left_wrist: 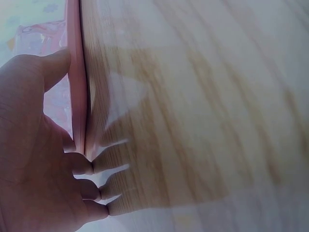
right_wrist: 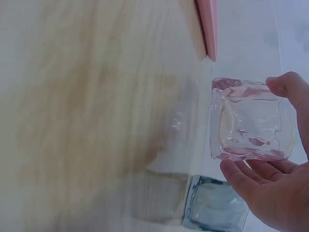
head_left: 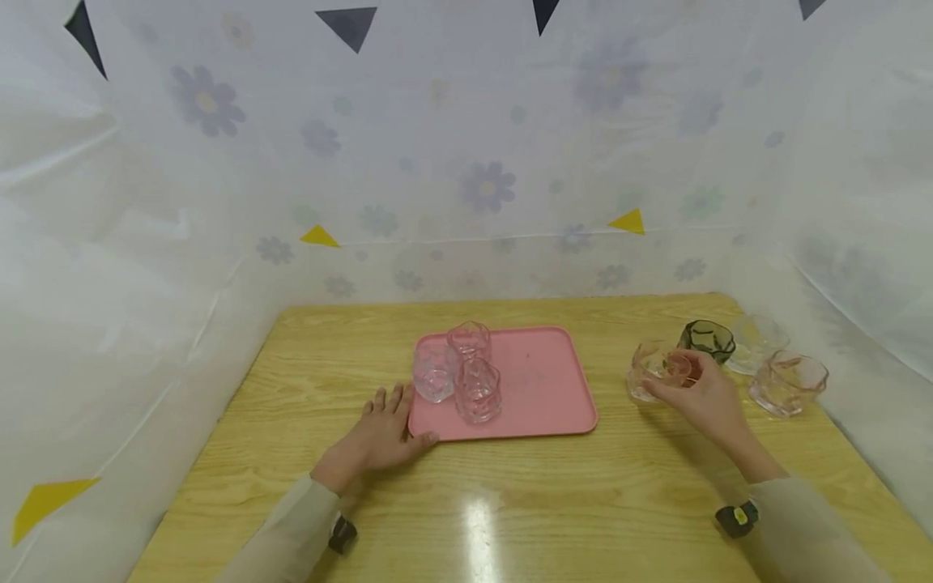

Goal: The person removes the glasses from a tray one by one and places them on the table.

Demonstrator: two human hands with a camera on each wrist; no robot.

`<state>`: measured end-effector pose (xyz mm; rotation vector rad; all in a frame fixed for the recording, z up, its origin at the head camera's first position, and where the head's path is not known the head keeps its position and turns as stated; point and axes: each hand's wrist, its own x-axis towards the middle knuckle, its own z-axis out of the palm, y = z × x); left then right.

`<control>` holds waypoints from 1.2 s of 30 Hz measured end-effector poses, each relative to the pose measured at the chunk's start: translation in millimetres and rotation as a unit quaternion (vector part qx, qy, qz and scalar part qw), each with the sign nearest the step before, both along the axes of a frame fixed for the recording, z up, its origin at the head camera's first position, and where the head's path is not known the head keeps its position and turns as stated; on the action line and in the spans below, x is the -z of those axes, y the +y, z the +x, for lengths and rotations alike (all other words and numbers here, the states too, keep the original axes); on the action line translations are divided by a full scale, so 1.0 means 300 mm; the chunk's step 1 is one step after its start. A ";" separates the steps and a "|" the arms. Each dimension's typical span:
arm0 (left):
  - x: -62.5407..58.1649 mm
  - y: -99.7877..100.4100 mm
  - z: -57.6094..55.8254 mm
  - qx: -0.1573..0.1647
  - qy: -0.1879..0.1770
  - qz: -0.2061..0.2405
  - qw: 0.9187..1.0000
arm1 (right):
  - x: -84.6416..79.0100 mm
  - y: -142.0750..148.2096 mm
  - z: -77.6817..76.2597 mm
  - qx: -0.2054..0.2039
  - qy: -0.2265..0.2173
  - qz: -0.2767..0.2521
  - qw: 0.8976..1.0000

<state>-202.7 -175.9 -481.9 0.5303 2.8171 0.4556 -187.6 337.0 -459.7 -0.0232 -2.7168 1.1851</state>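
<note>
My right hand (head_left: 707, 401) grips a pink-tinted clear glass (head_left: 649, 376) between thumb and fingers, to the right of the tray. In the right wrist view, the thumb is on one side of the glass (right_wrist: 251, 121) and the fingers on the other. My left hand (head_left: 379, 437) lies with straight fingers against the left front corner of a pink tray (head_left: 539, 397), its thumb by the front rim. Grouped on the tray's left part are a clear glass (head_left: 432, 376), a pinkish glass (head_left: 469, 336) and another pinkish glass (head_left: 479, 397).
Near the right hand stand a dark grey glass (head_left: 707, 342), a colourless glass (head_left: 758, 344) and a pinkish glass (head_left: 789, 387). All this is on a wood-grain table (head_left: 539, 502). White flowered sheeting (head_left: 408, 162) encloses the table's back and sides.
</note>
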 end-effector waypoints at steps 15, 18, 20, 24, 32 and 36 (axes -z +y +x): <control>-0.006 0.002 0.001 0.004 0.001 -0.004 1.000 | 0.030 0.154 0.063 0.047 0.008 0.018 0.999; -0.005 0.002 0.001 0.003 -0.002 -0.003 1.000 | 0.030 0.173 0.074 0.061 0.003 0.012 0.998; -0.005 0.002 0.002 0.003 -0.003 -0.002 1.000 | 0.030 0.184 0.082 0.071 0.004 0.011 0.997; -0.007 0.004 0.002 0.002 -0.003 -0.003 1.000 | 0.029 0.205 0.094 0.088 0.013 0.021 0.996; -0.010 0.006 0.003 0.002 -0.004 -0.006 1.000 | 0.033 0.241 0.104 0.115 -0.005 0.034 0.993; -0.010 0.006 0.003 0.001 -0.006 -0.006 1.000 | 0.043 0.253 0.103 0.118 0.002 0.032 0.992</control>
